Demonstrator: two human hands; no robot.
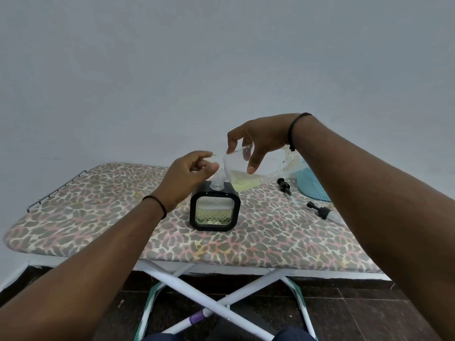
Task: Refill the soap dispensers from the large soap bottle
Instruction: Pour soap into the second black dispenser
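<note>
A black square soap dispenser stands upright in the middle of the ironing board; its clear window shows yellowish soap in the lower half. The large clear soap bottle is tipped over it, its ribbed neck down at the dispenser's open clear neck, with a little pale yellow soap lying in its lower side. My right hand grips the bottle's body from above. My left hand is at the bottle's shoulder just above the dispenser, thumb and curled fingers pinching it.
Two black pump heads lie on the board to the right of the dispenser. A teal mesh basket stands at the right edge, partly behind my right arm. A wire rest sits at the board's left end.
</note>
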